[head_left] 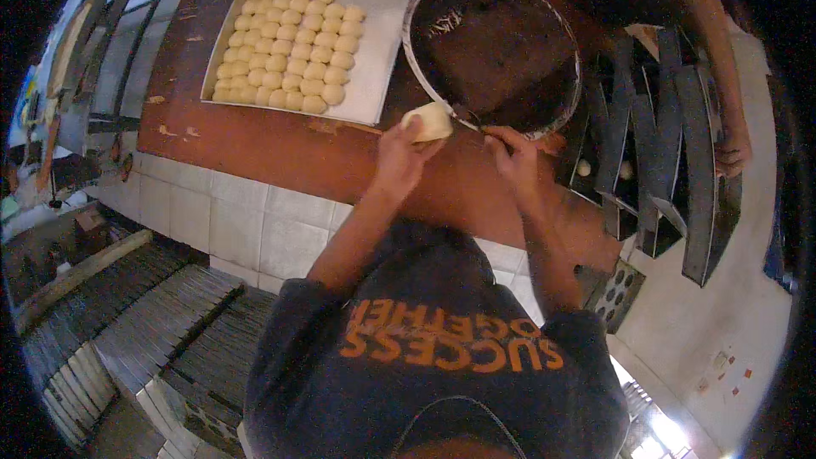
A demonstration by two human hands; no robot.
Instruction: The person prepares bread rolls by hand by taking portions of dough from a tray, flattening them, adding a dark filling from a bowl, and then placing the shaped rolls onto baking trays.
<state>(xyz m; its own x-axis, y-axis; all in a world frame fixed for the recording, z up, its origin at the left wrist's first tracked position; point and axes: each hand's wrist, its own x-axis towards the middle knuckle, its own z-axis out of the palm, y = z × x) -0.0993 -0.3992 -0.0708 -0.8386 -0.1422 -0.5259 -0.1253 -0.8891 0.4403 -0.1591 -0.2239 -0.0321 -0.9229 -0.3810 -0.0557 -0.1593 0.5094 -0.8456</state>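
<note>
My left hand (401, 157) is closed around a pale, flattened piece of dough (431, 122), held up beside the near rim of a wide round basin (411, 55). Dark brown filling (501, 51) lies in the basin, with a few pale streaks at its far left. At the same rim, my right hand (512, 157) grips a thin dark tool (466, 119) whose tip points at the dough; its exact kind is too blurred to tell. To the left of the basin, a shallow metal tray (379, 93) bears many round dough balls (285, 47) in close rows.
Long dark metal tins (714, 195) stand at the right, a few with dough balls (626, 170) inside. Another person's hand (733, 153) rests on the outermost tin. A mould with round cups (619, 293) is below them. Stacked dark slatted racks (161, 314) fill the lower left.
</note>
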